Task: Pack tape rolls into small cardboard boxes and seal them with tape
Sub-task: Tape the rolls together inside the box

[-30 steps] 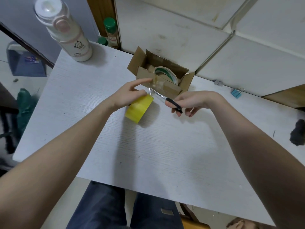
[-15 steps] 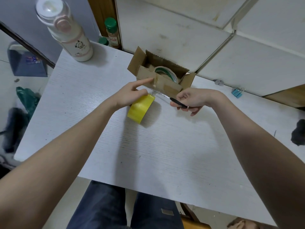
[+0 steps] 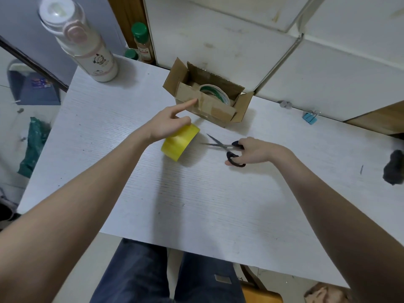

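Noted: small cardboard box (image 3: 207, 99) at table's (image 3: 196, 204) far edge, flaps open, light and easily crushed, best steadied by side walls; left hand (image 3: 166, 125) gripping yellow tape roll (image 3: 180, 142), right hand (image 3: 253, 150) holding opened scissors (image 3: 227, 147).

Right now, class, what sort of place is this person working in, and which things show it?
Probably a home or dorm room, not a packing shop: a small white table against a scuffed wall, a cartoon-printed drinks bottle on it, and seasoning jars behind.
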Available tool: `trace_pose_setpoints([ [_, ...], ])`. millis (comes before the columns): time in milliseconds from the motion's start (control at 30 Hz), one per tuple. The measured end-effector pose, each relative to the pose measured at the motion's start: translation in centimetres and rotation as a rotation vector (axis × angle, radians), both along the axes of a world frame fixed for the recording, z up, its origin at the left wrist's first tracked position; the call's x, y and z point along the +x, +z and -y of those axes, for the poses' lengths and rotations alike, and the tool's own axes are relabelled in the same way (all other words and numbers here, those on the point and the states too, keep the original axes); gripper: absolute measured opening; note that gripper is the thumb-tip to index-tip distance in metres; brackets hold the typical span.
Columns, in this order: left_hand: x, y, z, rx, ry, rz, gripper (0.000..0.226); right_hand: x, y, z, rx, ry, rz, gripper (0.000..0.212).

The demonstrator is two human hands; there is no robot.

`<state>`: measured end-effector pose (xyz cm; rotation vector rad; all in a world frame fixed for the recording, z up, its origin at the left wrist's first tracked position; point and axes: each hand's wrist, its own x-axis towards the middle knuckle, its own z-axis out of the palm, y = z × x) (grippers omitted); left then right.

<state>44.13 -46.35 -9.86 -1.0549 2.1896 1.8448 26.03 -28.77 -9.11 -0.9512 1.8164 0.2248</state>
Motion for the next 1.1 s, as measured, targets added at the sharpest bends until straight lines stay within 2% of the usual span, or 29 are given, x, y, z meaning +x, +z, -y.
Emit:
trace_pose_setpoints([
  [133, -0.1, 0.1, -0.3, -0.027, -0.006, -0.008, 0.053, 1.2, -0.1, -0.6, -0.134, 0.012, -0.161, 0.049],
  [233, -0.2, 0.2, -0.3, -0.057, -0.002, 0.008, 0.046, 1.9, 0.4, -0.6, -0.198, -0.013, -0.29, 0.016],
  [267, -0.2, 0.2, -0.3, -0.059, 0.0, 0.014, 0.044, 2.1, 0.7, -0.5, -0.239, -0.014, -0.33, 0.013],
  [333, -0.3, 0.1, -0.3, -0.052, -0.004, 0.03, 0.041, 2.6, 1.4, -0.1, -0.388, -0.037, -0.394, 0.018],
  [467, -0.6, 0.0, -0.3, -0.05, -0.047, 0.068, 0.041, 3.5, 2.8, 2.2, -0.832, -0.162, -0.407, 0.021],
  [533, -0.8, 0.1, -0.4, -0.056, -0.06, 0.074, 0.037, 3.5, 3.0, 4.0, -0.917, -0.157, -0.43, 0.028],
  [633, -0.8, 0.3, -0.6, -0.087, -0.063, 0.076, 0.041, 3.1, 2.4, 6.5, -0.782, -0.089, -0.471, 0.047],
  [700, -0.8, 0.4, -0.7, -0.116, -0.071, 0.058, 0.043, 2.9, 2.0, 7.8, -0.68, -0.087, -0.421, 0.048],
  [800, -1.0, 0.3, -0.3, -0.147, -0.064, 0.057, 0.041, 3.0, 1.6, 9.0, -0.625, -0.098, -0.337, 0.031],
  [900, -1.3, 0.2, 0.2, -0.151, -0.061, 0.06, 0.03, 3.3, 1.5, 9.4, -0.619, -0.096, -0.322, 0.012],
  [1100, -2.3, 0.6, 1.2, -0.082, -0.025, 0.084, 0.033, 3.2, 1.5, 9.7, -0.591, -0.087, -0.32, 0.017],
])
